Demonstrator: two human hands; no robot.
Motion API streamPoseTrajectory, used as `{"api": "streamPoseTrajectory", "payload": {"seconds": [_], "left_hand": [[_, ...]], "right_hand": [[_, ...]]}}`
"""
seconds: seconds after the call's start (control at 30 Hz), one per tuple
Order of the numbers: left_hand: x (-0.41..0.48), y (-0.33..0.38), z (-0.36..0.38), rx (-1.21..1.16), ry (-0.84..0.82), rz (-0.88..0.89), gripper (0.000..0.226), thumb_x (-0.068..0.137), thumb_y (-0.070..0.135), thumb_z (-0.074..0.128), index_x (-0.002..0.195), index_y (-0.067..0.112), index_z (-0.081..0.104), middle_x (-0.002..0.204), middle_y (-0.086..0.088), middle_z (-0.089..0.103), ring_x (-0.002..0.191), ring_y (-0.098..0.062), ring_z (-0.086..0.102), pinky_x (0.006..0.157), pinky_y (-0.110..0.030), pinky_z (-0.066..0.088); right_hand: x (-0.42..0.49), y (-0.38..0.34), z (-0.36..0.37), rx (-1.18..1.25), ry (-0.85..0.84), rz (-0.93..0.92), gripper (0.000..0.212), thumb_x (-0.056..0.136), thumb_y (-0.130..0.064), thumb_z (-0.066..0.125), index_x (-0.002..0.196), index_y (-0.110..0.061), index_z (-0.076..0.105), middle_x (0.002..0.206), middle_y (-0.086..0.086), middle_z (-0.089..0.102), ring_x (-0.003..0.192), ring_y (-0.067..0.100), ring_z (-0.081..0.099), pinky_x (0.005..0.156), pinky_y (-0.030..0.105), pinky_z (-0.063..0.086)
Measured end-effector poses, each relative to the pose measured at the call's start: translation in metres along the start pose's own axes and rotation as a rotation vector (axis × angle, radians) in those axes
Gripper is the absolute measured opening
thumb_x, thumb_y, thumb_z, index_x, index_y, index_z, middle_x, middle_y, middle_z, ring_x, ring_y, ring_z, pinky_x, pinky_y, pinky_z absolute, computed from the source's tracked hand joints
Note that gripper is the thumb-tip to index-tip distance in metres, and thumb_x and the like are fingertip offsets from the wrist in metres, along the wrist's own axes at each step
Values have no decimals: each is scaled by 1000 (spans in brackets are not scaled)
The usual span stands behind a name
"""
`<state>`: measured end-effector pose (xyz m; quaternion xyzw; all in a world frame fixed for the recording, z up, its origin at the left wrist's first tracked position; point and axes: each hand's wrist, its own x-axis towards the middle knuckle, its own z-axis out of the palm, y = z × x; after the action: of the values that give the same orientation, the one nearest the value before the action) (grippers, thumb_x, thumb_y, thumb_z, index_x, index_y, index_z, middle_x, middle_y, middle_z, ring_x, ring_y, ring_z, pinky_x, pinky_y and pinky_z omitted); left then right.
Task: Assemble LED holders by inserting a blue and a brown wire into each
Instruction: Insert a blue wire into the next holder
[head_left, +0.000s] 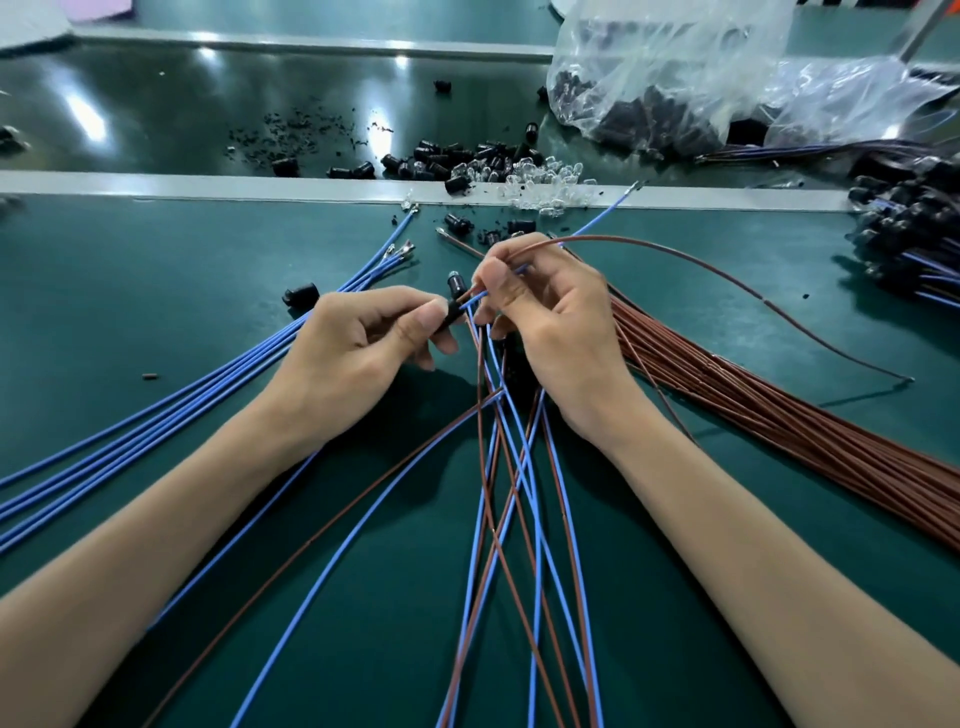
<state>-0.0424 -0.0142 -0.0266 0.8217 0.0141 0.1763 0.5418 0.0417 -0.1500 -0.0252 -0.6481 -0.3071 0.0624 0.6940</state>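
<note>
The left hand (358, 338) pinches a black LED holder (453, 313) between thumb and curled fingertips, its open end turned toward the other hand. The right hand (550, 322) meets it just beside, thumb and forefinger pressed together on a blue wire (478, 297) whose tip sits at the holder's mouth; whether it is already seated inside is hard to tell, since the fingers cover the joint. The same hand also carries a brown wire (762, 299), which arcs out to the right and comes down on the green table (156, 291).

A second black holder (456, 283) shows just behind the pinched one, close to the right thumb. Under both hands a loose crossing of blue and brown leads (511, 519) runs down toward the viewer.

On the left a fan of blue wires (208, 387) lies flat, terminal ends pointing away, and a lone holder (300, 295) rests beside it. On the right lies a thick bundle of brown wires (779, 421). Beyond the hands, along a grey rail (208, 186), black holders (441, 158) and clear LEDs (540, 179) are scattered. A plastic bag (675, 67) of dark parts sits at the far right, and a heap of wired holders (914, 223) lies at the right edge.
</note>
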Motion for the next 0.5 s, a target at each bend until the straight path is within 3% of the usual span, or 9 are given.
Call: {"api": "streamPoseTrajectory", "payload": {"seconds": [0.23,0.37,0.5], "left_hand": [[0,0,1,-90,12,-22,18,80,30,61,95,22,63,70,12,69,61,1,60,62,-11,46],[-1,0,1,-79,43,-44,22,68,32,72,88,25,66,71,15,68,64,1,60,64,-14,48],[0,0,1,-89,61,-31,12,75,28,67,86,22,66,69,14,70,59,1,60,62,-10,47]], "right_hand": [[-1,-1,-1,2,57,-6,20,90,-3,62,78,-19,58,66,-6,58,52,-1,55,56,13,46],[0,0,-2,-13,79,-26,19,88,-5,64,78,-21,60,67,-11,60,53,-1,55,57,13,46],[1,2,-3,-35,37,6,22,88,-4,64,75,-22,61,61,-14,59,54,-2,56,57,13,45]]}}
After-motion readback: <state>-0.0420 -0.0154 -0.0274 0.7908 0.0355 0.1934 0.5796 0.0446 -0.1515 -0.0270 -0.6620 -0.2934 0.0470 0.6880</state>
